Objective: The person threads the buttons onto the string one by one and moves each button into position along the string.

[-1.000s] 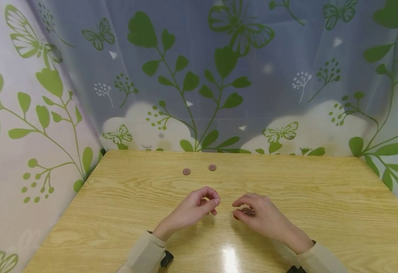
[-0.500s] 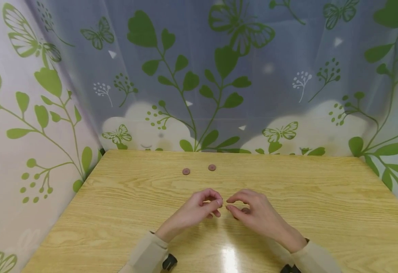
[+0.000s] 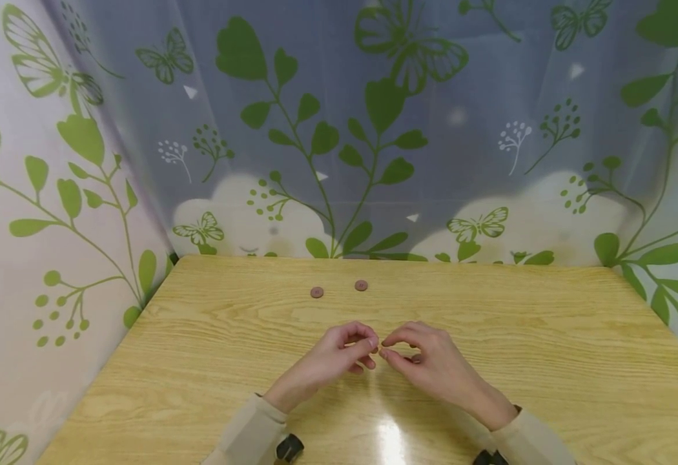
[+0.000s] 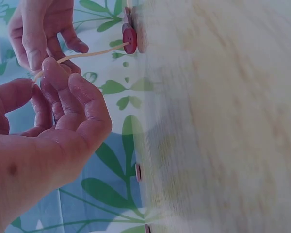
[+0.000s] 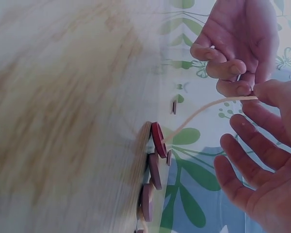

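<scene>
My left hand [image 3: 345, 349] and right hand [image 3: 432, 361] meet above the table in the head view, fingertips nearly touching. Between thumb and fingers the left hand [image 4: 63, 121] pinches a thin pale cord [image 4: 94, 54]. The right hand [image 5: 266, 145] also pinches this cord [image 5: 199, 111] close to the left fingertips. From there the cord slopes down to a red button [image 5: 158, 140] by the tabletop. Several brown buttons [image 5: 147, 203] stand in a row behind the red one, with cord showing among them. In the head view my right hand mostly hides them.
On the wood-grain table [image 3: 228, 336], two loose brown buttons, a left one [image 3: 317, 292] and a right one [image 3: 361, 285], lie beyond the hands. A leaf-and-butterfly patterned curtain [image 3: 339, 129] hangs along the table's back and sides.
The right hand has moved left until its fingertips meet the left hand's. The left hand has shifted slightly right. Both loose buttons have stayed put.
</scene>
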`<state>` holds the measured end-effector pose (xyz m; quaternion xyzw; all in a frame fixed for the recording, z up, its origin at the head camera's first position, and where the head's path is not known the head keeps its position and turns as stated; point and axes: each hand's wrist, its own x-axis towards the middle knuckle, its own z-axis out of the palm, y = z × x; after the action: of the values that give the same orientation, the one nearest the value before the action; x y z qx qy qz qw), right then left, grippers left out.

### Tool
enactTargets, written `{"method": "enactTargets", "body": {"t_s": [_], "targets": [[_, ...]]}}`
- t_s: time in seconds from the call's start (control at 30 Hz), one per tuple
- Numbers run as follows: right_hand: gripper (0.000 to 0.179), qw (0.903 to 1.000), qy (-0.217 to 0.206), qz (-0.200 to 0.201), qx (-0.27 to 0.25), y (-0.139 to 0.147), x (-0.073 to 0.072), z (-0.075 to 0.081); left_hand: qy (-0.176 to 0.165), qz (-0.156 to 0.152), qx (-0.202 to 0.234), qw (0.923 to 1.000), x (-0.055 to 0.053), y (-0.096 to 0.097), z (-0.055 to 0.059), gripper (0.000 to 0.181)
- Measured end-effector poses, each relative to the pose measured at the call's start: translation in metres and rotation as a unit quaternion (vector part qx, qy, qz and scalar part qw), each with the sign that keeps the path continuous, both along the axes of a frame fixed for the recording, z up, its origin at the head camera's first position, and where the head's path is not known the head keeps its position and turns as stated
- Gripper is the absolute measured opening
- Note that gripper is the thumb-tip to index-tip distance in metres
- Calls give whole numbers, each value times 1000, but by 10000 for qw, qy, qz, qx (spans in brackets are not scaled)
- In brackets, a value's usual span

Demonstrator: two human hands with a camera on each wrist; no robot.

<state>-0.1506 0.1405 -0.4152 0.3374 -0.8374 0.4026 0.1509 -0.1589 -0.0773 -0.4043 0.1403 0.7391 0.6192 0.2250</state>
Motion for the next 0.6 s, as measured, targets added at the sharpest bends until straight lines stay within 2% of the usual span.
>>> {"method": "enactTargets", "body": {"t_s": [0.27,0.43,0.6], "targets": [[9,9997,165,-118,98,-2,0,2,-115,5,49,9999,-1,-1,2,25],[10,9995,-59,-280,156,-1,0,4,-163,26,22,9999,-2,-1,2,27],[11,9989,-333,-319,-25,0,-1,5,-179,31,8,9998,-4,-2,3,29]]}}
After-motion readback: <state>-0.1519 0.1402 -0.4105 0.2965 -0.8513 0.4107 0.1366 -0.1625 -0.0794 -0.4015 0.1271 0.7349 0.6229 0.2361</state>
